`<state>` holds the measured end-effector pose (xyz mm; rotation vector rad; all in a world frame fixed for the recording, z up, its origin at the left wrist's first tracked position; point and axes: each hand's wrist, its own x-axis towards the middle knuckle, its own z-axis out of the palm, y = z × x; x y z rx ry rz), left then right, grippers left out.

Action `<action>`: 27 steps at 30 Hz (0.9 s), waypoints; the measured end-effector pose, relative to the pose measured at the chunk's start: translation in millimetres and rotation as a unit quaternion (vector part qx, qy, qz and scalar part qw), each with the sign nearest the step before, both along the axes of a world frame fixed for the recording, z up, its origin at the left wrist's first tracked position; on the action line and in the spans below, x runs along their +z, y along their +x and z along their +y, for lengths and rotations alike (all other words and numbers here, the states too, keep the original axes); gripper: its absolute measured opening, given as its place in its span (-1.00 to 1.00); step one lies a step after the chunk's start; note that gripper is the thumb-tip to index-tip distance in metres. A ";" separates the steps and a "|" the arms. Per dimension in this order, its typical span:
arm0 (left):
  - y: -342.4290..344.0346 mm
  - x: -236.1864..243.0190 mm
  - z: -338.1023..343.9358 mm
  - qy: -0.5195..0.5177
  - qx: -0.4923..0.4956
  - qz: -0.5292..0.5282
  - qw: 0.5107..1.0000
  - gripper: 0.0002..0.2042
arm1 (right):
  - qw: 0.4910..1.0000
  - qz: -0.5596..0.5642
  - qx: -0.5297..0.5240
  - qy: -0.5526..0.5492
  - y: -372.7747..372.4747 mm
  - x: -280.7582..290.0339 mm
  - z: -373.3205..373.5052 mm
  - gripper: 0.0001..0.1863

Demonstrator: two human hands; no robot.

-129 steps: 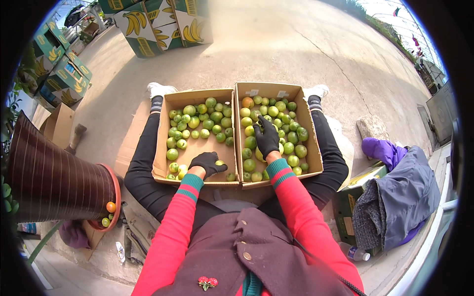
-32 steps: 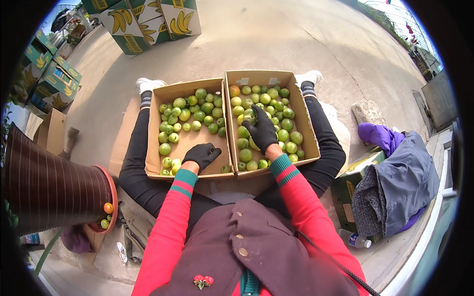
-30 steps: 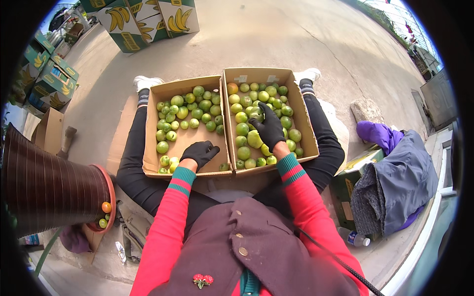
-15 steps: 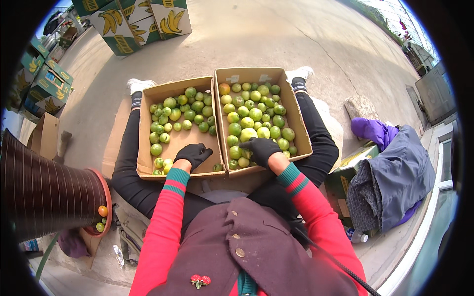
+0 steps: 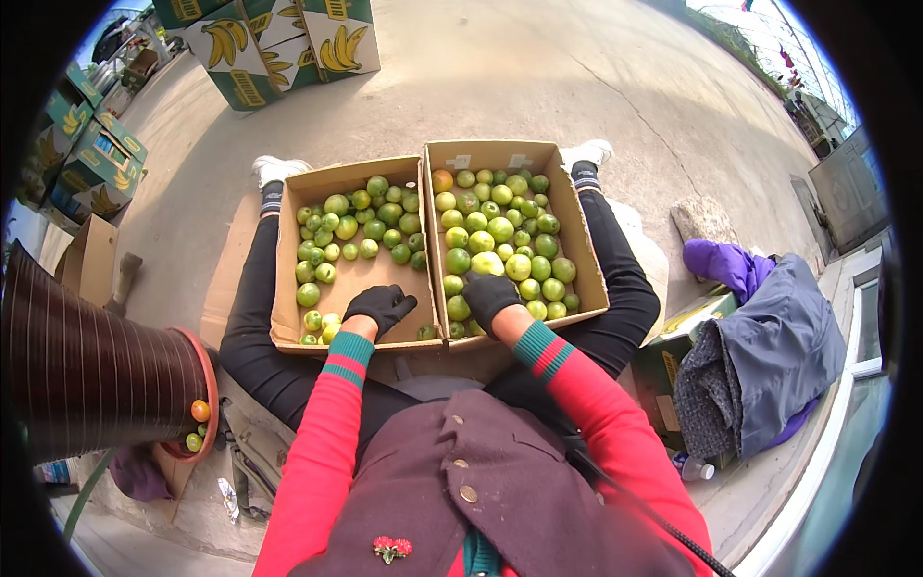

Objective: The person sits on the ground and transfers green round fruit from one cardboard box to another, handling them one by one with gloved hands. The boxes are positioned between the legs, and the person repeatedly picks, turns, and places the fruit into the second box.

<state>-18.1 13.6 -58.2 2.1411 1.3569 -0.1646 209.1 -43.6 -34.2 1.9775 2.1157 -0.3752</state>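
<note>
Two shallow cardboard boxes stand side by side between my outstretched legs: a left box (image 5: 361,279) and a right box (image 5: 577,221). Both hold round, mostly green tomatoes (image 5: 499,229), a few of them yellowish or orange. My left hand (image 5: 382,309), in a black glove, hovers over the bare near part of the left box, its fingers loosely bent and apart, nothing visible in them. In a matching glove, my right hand (image 5: 490,298) reaches down among the tomatoes at the near left of the right box. Its fingertips are hidden, so any grip cannot be made out.
A dark ribbed tub (image 5: 106,361) with an orange rim lies tipped at the left, a few tomatoes at its mouth. Printed banana boxes (image 5: 279,48) are stacked at the far left. Grey and purple clothing (image 5: 769,346) lies on a box at right, near a stone (image 5: 702,221).
My right hand has moved a little left and nearer to me within the right box, with its fingers now pointing downward. My left hand stays over the same bare spot, its fingers slightly more extended.
</note>
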 end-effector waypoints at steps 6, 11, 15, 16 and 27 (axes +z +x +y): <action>-28.0 1.1 14.7 0.257 0.254 -0.224 0.905 -0.68 | 0.993 0.087 0.077 -0.005 25.9 19.9 -0.3 -0.67; -68.3 13.2 7.7 0.180 0.257 0.106 0.944 -0.54 | 0.969 0.235 0.019 0.071 48.6 43.1 -1.8 -0.64; -40.8 31.0 11.6 -0.084 0.150 0.341 0.924 -0.40 | 0.930 0.331 -0.012 0.162 35.5 46.0 5.8 -0.67; -37.8 28.6 12.8 -0.081 0.123 0.327 0.934 -0.36 | 0.937 0.313 -0.019 0.153 29.3 41.1 5.3 -0.68; -34.2 13.4 5.3 -0.226 0.125 -0.399 0.880 -0.60 | 0.888 0.317 0.082 0.321 -4.7 43.8 -14.9 -0.48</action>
